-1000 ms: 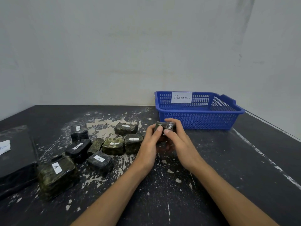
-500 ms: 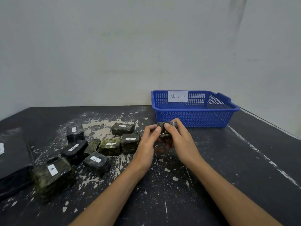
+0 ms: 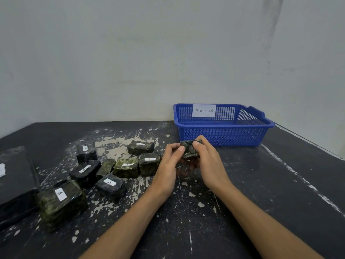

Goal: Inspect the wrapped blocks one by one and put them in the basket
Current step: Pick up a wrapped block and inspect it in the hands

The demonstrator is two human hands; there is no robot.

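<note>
1. A dark, marbled wrapped block (image 3: 190, 150) is held between both hands, just in front of the near wall of the blue basket (image 3: 222, 136) and outside it.
2. The left hand (image 3: 168, 165) grips the block's left end, with the thumb tip pressed on its upper edge and the fingers curled underneath.
3. The right hand (image 3: 210, 161) grips the right end, with the thumb on top and the fingers wrapped round the far side.
4. The basket stands at the back of the black table (image 3: 280, 184), close to the wall (image 3: 149, 53). A paper label (image 3: 203, 110) on its far side reads "Abnormal".
5. 8 other wrapped blocks (image 3: 127, 166) lie in a loose cluster on the table to the left of the hands. Most show a white sticker marked "A", and some touch each other.
6. The largest greenish block (image 3: 59, 200) lies nearest the camera at the left.
7. A flat black package (image 3: 15, 184) lies at the left edge, just beside that block.
8. Pale scuffed patches mark the tabletop around the cluster.
</note>
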